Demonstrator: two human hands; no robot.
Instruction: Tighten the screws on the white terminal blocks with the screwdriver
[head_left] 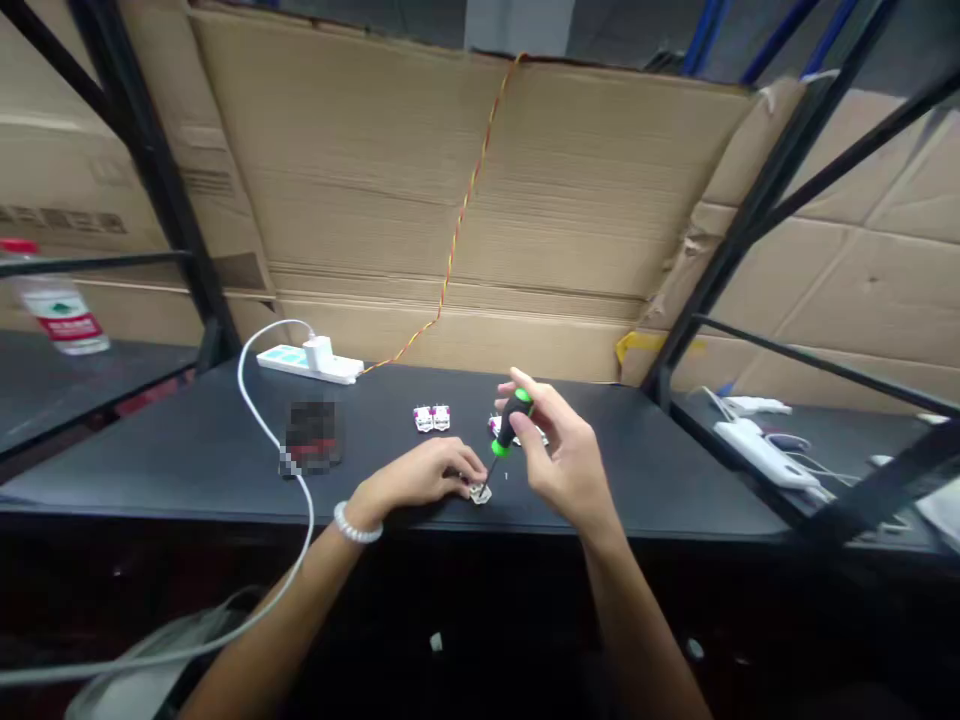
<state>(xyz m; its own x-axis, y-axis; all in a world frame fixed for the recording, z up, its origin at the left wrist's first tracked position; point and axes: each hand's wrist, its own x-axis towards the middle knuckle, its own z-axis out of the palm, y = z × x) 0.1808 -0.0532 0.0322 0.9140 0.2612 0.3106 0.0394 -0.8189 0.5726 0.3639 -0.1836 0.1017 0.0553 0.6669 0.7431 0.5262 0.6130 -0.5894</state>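
"What does your right hand (pixel 561 455) grip?"
"A screwdriver (pixel 511 420): rounded black handle, bright green ends, thin shaft slanting down to a small pale part (pixel 480 494)."
"And your left hand (pixel 429 470)?"
"Your fingertips grasp that angular part near the flat black tabletop (pixel 645 480)'s front edge."

Soft, even light brightens the cardboard wall (pixel 420 180) before me, while below my dark counter (pixel 645 450) everything sinks to near-black. My fingers (pixel 531 445) look slightly soft, the black frame bars (pixel 166 200) stretch toward the edges, and one patch (pixel 312 436) (coarse squares) is pixelated.
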